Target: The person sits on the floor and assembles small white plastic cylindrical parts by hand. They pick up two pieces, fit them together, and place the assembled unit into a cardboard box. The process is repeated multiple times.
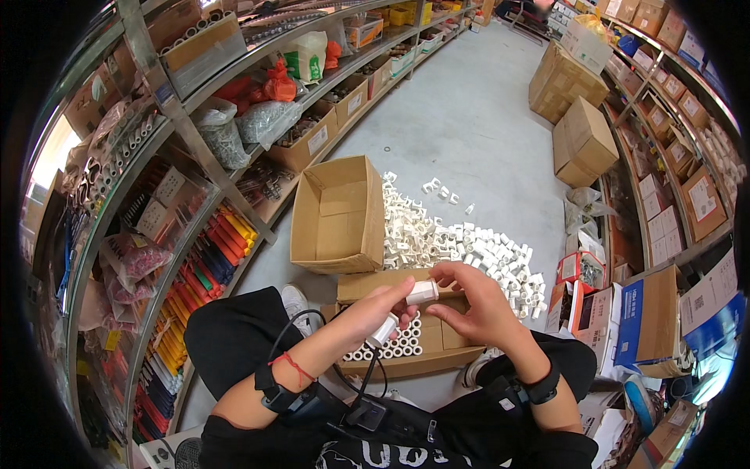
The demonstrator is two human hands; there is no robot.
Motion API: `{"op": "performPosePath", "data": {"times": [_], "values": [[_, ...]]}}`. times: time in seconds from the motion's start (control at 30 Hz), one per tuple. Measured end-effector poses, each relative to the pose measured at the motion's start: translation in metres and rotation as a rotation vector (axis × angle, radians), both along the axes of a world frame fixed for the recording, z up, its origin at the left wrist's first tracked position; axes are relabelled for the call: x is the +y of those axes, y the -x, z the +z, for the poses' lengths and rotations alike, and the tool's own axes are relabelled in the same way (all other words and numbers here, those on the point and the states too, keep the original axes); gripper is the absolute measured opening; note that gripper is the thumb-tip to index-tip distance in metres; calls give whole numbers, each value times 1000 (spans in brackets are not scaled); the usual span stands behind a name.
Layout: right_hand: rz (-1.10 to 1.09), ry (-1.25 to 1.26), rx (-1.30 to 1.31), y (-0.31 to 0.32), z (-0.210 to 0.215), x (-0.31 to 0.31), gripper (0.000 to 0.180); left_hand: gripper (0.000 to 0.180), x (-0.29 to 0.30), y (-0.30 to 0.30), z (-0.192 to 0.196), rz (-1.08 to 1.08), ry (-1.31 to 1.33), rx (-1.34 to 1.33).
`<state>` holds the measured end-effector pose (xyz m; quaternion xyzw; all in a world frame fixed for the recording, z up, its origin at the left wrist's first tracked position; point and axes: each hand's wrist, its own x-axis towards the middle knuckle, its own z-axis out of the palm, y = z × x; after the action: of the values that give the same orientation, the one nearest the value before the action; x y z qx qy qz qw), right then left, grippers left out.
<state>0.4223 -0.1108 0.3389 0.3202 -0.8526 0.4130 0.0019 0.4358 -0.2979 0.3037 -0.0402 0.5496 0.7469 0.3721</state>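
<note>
My left hand point(384, 311) is closed around white plastic pipe fittings. One fitting point(423, 293) sticks out past the thumb, and another fitting point(382, 331) shows below the fingers. Just to the right, my right hand point(478, 303) has its thumb and fingers apart, with nothing visible between them. Its fingertips are close to the upper fitting; whether they touch it I cannot tell. Beneath both hands lies an open cardboard box point(445, 361). Rows of white fittings point(383, 349) stand on end in its left part, their round openings facing up. My hands and forearms hide some of the box.
Loose white fittings point(426, 234) lie heaped on the grey floor point(469, 102) beyond the box. A second open carton point(336, 207) stands at the far left. Stocked metal shelves point(199, 148) line the left side. Stacked cardboard boxes point(584, 141) and more shelving are on the right.
</note>
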Motion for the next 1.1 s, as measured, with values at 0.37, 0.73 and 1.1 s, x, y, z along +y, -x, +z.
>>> {"op": "performPosePath", "data": {"times": [0.37, 0.73, 1.1], "values": [[-11, -27, 181, 0, -6, 0, 33, 50, 0, -2, 1, -54, -47, 48], [-34, -165, 324, -4, -2, 1, 31, 49, 5, -4, -3, -69, 23, 16], [-195, 118, 16, -12, -6, -6, 26, 44, 19, -3, 8, 237, -20, 120]]}}
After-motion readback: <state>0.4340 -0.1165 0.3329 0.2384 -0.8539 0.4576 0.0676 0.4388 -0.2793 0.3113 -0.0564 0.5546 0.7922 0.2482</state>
